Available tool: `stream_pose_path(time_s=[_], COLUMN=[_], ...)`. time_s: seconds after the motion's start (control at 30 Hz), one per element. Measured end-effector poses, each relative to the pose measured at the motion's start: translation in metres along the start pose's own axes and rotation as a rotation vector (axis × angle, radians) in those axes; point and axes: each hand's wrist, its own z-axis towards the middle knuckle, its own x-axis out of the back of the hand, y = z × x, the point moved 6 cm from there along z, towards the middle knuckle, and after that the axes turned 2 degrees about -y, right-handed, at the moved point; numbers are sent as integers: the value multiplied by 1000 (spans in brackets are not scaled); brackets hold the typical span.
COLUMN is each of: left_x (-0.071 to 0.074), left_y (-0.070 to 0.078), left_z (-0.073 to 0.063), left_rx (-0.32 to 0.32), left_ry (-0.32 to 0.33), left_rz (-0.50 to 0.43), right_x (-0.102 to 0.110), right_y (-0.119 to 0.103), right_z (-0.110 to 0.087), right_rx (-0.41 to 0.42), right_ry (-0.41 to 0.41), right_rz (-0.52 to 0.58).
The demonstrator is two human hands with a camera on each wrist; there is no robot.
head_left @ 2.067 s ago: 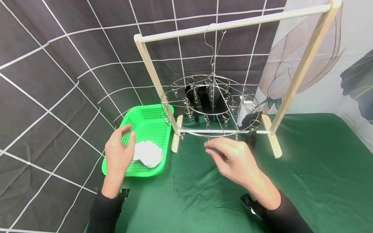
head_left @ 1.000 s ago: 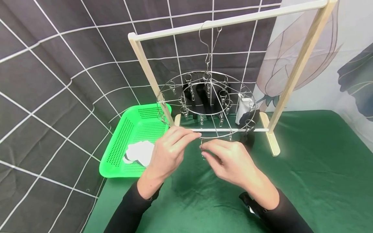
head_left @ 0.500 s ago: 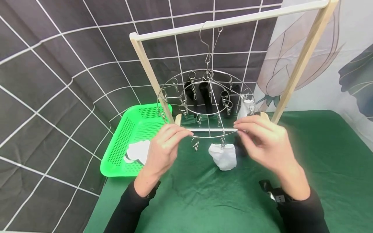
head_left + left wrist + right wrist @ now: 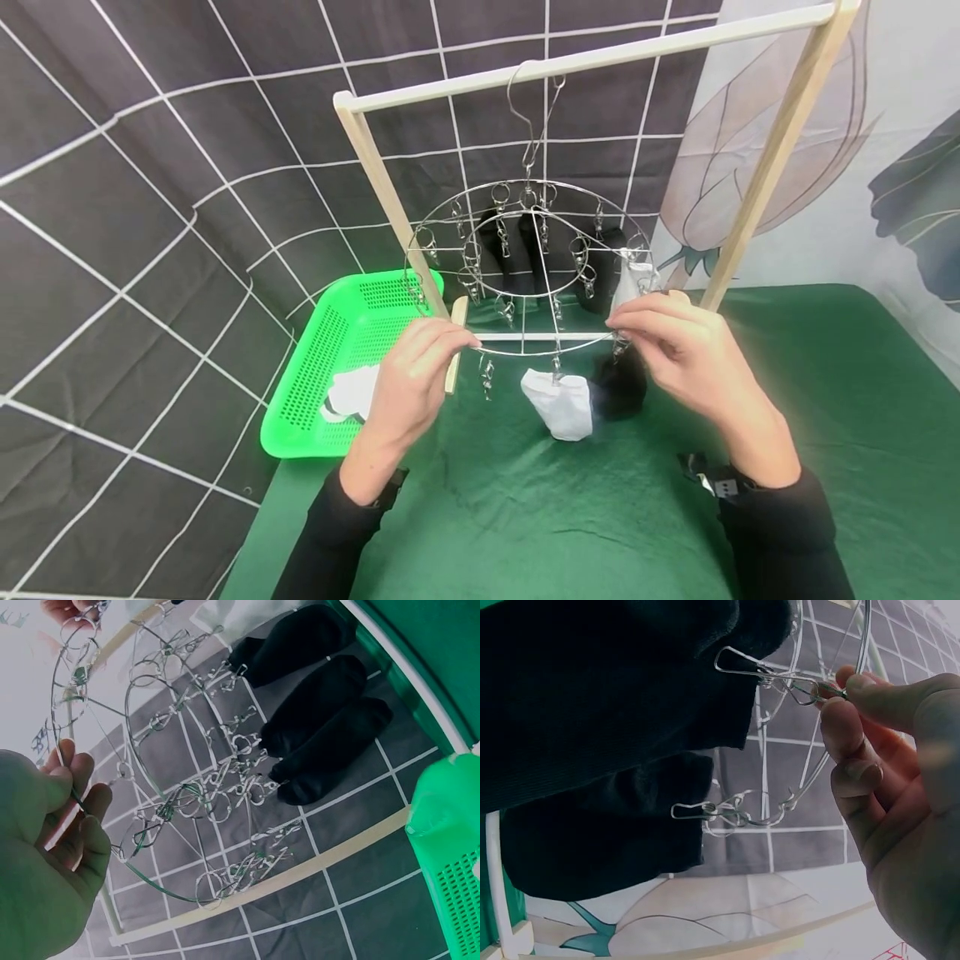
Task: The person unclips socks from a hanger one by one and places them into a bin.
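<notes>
A round wire clip hanger (image 4: 522,353) with two rings hangs by its hook from a wooden rack. My left hand (image 4: 411,379) pinches the outer ring at its front left. On the right side, my right hand (image 4: 686,354) pinches the same ring near a clip; the right wrist view shows thumb and fingertips at the wire. A white sock (image 4: 564,407) dangles from a front clip, with a black sock (image 4: 621,385) just right of it. Further black socks (image 4: 315,705) hang at the back, beside another white sock (image 4: 628,279). A bare clip (image 4: 487,379) hangs near my left hand.
A green plastic basket (image 4: 273,442) stands at the left with white fabric (image 4: 351,392) inside, partly behind my left hand. The rack's top bar (image 4: 600,60) crosses above the hanger. Beneath everything lies a green cloth (image 4: 525,517); a dark checked curtain (image 4: 150,333) hangs behind.
My left hand has come from over the basket to the hanger's ring. My right hand has shifted from the front to the right side. The hanger has turned, its front moving left.
</notes>
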Motion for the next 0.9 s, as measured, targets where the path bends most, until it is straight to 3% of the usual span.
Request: stream_pose_path(time_s=[0.2,0.53,0.67,0.77,0.83,0.9], left_x=[1,4,10,11,3,-13], left_y=[-2,5,23,43,54,59], left_z=[-3,1,3,4,1,-8], left_rx=[4,-18,-77,-166,-223,-236], left_ry=[1,10,65,93,26,-119], left_rz=[-3,22,0,-102,-200,-313], right_x=[-2,-4,-5,-6,-7,-7], right_y=[-4,-14,-17,-20,-21,-23], right_z=[0,2,4,5,5,6], right_rx=[14,0,-5,-12,-15,-14], right_ry=[-3,1,1,4,9,17], right_rz=[-9,-119,-138,-154,-163,-163])
